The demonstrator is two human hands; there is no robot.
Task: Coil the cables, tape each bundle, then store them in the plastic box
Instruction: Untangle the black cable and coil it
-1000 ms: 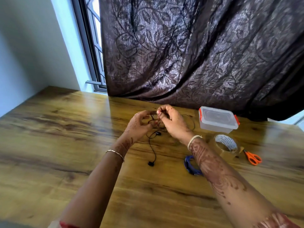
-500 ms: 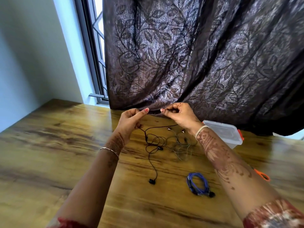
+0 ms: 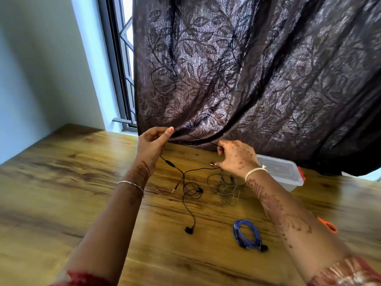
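While being drawn out rather than wound, hanging in the air above the wooden table (image 3: 61, 182): black earphone cable (image 3: 183, 176), running as a near-straight span in front of the curtain (image 3: 247, 69) hem, presumably to clear kinks before the first loop.

Head view, itemised:

- Left hand (image 3: 152, 143): pinching one end of the span between thumb and curled fingers, raised by the curtain's lower edge; acting as the anchor, by the look of it.
- Right hand (image 3: 237, 157): gripping the other end with fingers curled, and seemingly trapping a second strand lower in the fingers, likely to stop it slipping back into the heap.
- Rest of the black cable: drooping from the left hand to loose loops on the table, ending in an earbud (image 3: 188, 230) lying nearer the body.
- Grey cable tangle (image 3: 224, 188): lying uncoiled just below the right wrist, apparently waiting its turn.
- Blue cable bundle (image 3: 246, 234): resting already coiled beside the right forearm; taped or not, impossible to tell.
- Plastic box (image 3: 282, 172): standing with lid on behind the right wrist, near the curtain, holding no cable yet as far as showing.
- Orange scissors (image 3: 329, 227): peeking out from behind the right forearm, within reach for cutting tape.
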